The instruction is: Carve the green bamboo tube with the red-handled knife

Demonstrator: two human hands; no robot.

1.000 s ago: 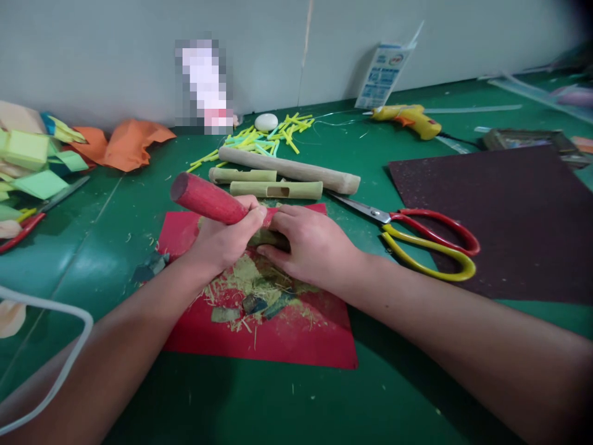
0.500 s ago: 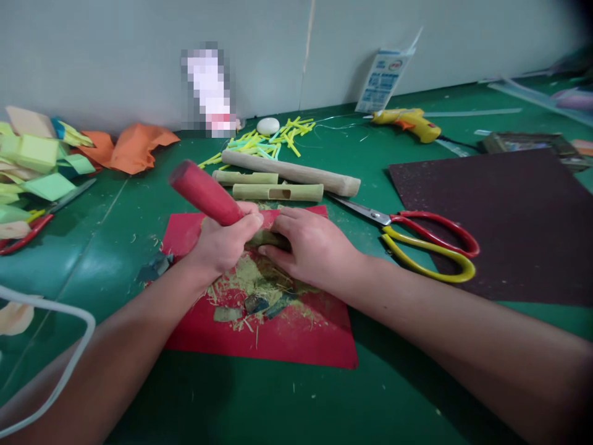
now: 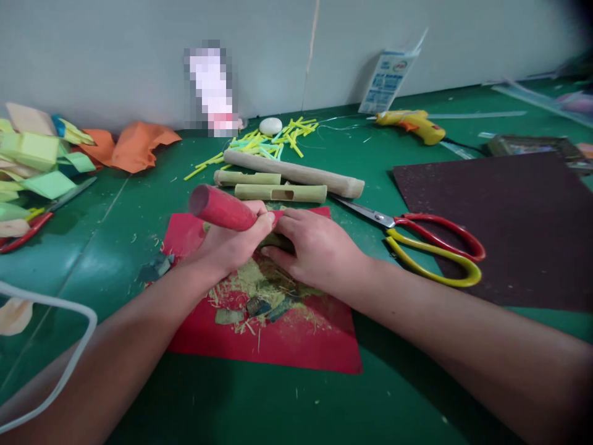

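My left hand (image 3: pixel 230 246) is closed round a red-handled tool (image 3: pixel 221 208) whose thick handle sticks up and to the left; its working end is hidden between my hands. My right hand (image 3: pixel 316 248) presses down on a short green bamboo piece (image 3: pixel 278 241), fingers wrapped over it. Both hands rest over a red paper sheet (image 3: pixel 296 337) strewn with bamboo shavings (image 3: pixel 250 290) and dark scraps.
Two cut bamboo tubes (image 3: pixel 280 193) and a longer wooden stick (image 3: pixel 296 173) lie just beyond the hands. Red-and-yellow scissors (image 3: pixel 426 241) sit to the right, beside a dark sheet (image 3: pixel 509 228). A yellow glue gun (image 3: pixel 412 123), coloured straw bits (image 3: pixel 273 139) and folded paper (image 3: pixel 37 167) lie around.
The red handle tipped up and left half a second ago, then came back down and shifted slightly right. My right hand has stayed on the bamboo piece.
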